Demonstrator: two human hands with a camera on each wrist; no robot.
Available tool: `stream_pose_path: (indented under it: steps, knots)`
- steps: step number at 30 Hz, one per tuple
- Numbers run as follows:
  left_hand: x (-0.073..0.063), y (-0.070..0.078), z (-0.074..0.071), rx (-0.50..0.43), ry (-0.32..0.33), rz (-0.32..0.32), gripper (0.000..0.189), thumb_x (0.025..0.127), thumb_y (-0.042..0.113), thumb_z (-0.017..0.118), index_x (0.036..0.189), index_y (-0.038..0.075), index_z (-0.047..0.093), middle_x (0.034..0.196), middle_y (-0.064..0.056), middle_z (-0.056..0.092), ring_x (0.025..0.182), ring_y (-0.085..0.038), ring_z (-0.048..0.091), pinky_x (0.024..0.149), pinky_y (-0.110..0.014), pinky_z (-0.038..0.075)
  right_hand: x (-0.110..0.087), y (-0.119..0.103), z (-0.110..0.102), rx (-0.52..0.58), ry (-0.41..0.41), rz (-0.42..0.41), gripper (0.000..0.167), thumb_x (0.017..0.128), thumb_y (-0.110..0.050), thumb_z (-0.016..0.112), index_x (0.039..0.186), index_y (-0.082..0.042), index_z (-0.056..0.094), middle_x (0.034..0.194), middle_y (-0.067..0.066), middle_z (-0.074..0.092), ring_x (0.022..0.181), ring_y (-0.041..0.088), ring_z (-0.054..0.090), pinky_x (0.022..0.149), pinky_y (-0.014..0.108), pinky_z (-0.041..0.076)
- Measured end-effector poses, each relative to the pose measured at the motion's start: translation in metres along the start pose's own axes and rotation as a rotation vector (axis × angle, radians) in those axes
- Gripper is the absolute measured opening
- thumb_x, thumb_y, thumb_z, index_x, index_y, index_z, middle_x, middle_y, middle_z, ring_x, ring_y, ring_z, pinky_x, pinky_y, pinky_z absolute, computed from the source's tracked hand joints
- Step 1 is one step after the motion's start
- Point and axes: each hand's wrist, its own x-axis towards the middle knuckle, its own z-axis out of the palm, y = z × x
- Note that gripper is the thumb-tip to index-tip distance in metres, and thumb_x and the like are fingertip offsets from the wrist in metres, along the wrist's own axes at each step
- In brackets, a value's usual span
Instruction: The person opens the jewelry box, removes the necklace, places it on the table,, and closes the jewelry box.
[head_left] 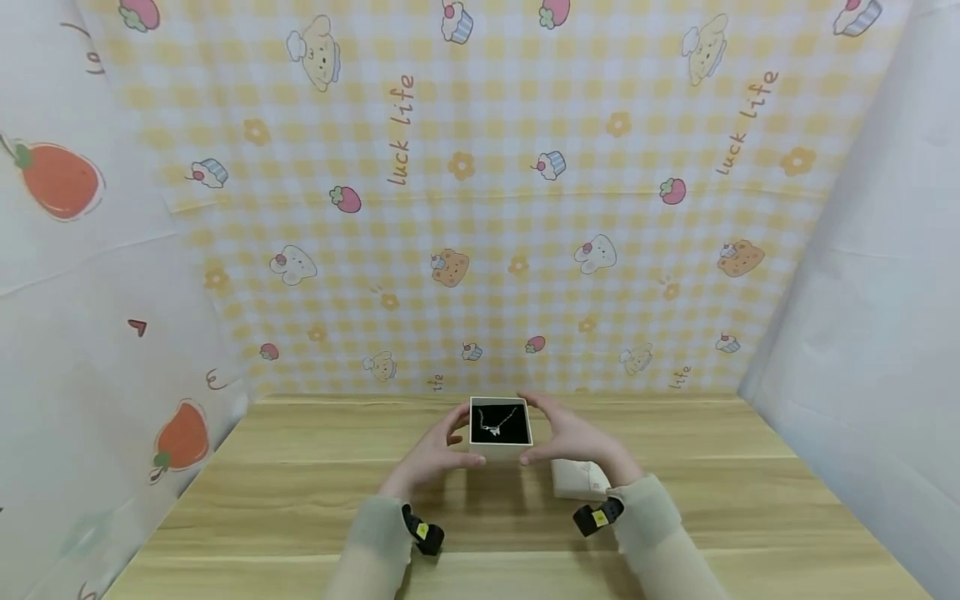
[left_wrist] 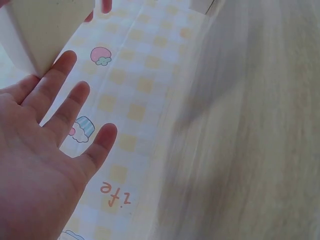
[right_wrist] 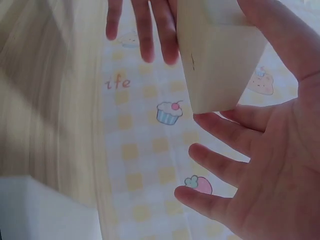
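Note:
A small off-white jewelry box is held off the table between both hands, its open top facing up. Inside it, a silver necklace with a small pendant lies on a black insert. My left hand grips the box's left side, thumb at the front corner, and some fingers spread free of it in the left wrist view. On the opposite side my right hand grips the box with thumb in front and fingers behind. The right wrist view shows the box's plain underside.
A white box lid with a faint print lies on the wooden table, partly behind the right wrist. A yellow checked cloth hangs along the table's back edge, and pale cloths hang at both sides.

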Motion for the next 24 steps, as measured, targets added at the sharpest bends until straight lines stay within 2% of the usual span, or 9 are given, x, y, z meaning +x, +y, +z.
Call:
stream_pose_path:
  steps: [8, 16, 19, 24]
  knots:
    - [0.0007, -0.0017, 0.0021, 0.027, 0.005, -0.017, 0.087, 0.079, 0.017, 0.078, 0.151, 0.017, 0.030, 0.151, -0.017, 0.035, 0.128, -0.049, 0.038, 0.104, -0.062, 0.031, 0.0006, 0.0025, 0.0032, 0.070, 0.029, 0.022, 0.097, 0.072, -0.036, 0.086, 0.149, -0.010, 0.034, 0.149, 0.015, 0.037, 0.136, 0.036, 0.034, 0.104, 0.059, 0.032]
    - [-0.0001, -0.0031, 0.0015, 0.056, 0.007, -0.022, 0.091, 0.076, 0.022, 0.081, 0.151, 0.013, 0.031, 0.150, -0.020, 0.035, 0.127, -0.051, 0.038, 0.103, -0.061, 0.032, 0.0021, 0.0034, 0.0076, 0.054, 0.063, 0.042, 0.092, 0.068, -0.032, 0.088, 0.144, -0.010, 0.042, 0.138, 0.013, 0.048, 0.127, 0.032, 0.043, 0.101, 0.055, 0.037]
    - [0.0003, -0.0040, 0.0007, 0.072, -0.001, -0.016, 0.091, 0.075, 0.023, 0.082, 0.150, 0.013, 0.032, 0.150, -0.018, 0.036, 0.129, -0.047, 0.039, 0.104, -0.059, 0.032, 0.0029, 0.0046, 0.0095, 0.066, 0.067, 0.037, 0.091, 0.068, -0.029, 0.088, 0.143, -0.008, 0.042, 0.133, 0.012, 0.050, 0.120, 0.030, 0.047, 0.099, 0.055, 0.038]
    - [0.0037, -0.0058, -0.0008, 0.086, -0.028, 0.045, 0.086, 0.075, 0.021, 0.082, 0.147, 0.012, 0.036, 0.148, -0.015, 0.041, 0.135, -0.034, 0.035, 0.106, -0.056, 0.031, 0.0044, 0.0064, 0.0097, 0.085, 0.060, 0.009, 0.089, 0.069, -0.025, 0.087, 0.142, -0.004, 0.042, 0.130, 0.010, 0.051, 0.112, 0.026, 0.049, 0.096, 0.055, 0.041]
